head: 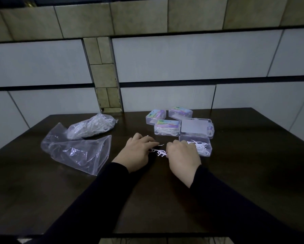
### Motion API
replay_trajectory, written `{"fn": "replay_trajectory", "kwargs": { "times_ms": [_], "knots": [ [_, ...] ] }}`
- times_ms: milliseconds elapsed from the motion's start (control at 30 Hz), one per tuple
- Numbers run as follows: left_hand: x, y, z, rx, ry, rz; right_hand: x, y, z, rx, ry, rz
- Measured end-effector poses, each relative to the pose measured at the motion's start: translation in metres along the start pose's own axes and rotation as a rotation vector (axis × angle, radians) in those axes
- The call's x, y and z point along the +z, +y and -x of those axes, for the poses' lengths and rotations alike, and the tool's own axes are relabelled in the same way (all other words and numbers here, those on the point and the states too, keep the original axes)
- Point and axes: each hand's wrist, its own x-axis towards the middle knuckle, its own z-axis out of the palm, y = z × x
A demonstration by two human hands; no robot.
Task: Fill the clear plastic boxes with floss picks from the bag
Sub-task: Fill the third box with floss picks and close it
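Gathering is the step in hand: the left hand [138,152] and right hand [182,154], both curled, pinch at loose white picks [159,152] near the table's [253,164] middle. Next they likely go into the open box [196,145] touching the right hand. Thin, hooked plastic picks tangle easily. A crinkled bag [91,128] lies toward the far left edge; three closed boxes [167,127] sit farther back.

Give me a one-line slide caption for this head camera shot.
Both hands gather loose floss picks on a dark table beside an open clear box, bags to the left.
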Motion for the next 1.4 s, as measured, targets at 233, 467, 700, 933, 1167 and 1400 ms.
{"fn": "replay_trajectory", "kwargs": {
  "times_ms": [233, 467, 700, 933, 1167, 1400],
  "knots": [
    [-0.006, 0.001, 0.002, -0.048, 0.074, -0.083, -0.006, 0.002, 0.002, 0.003, -0.023, 0.005],
    [-0.008, 0.012, 0.005, -0.111, 0.108, -0.166, -0.005, 0.000, 0.005, 0.025, -0.032, 0.063],
    [-0.005, 0.016, 0.008, -0.152, 0.056, -0.184, -0.001, 0.001, 0.004, 0.014, -0.023, 0.076],
    [-0.015, 0.022, 0.004, -0.204, -0.040, -0.236, 0.002, 0.005, 0.003, -0.004, 0.018, 0.083],
    [-0.010, 0.029, 0.007, -0.205, -0.045, -0.373, 0.006, 0.011, 0.003, -0.031, 0.069, 0.018],
    [-0.013, 0.032, 0.002, -0.184, 0.039, -0.232, -0.005, 0.030, 0.001, -0.058, 0.181, -0.123]
  ]
}}
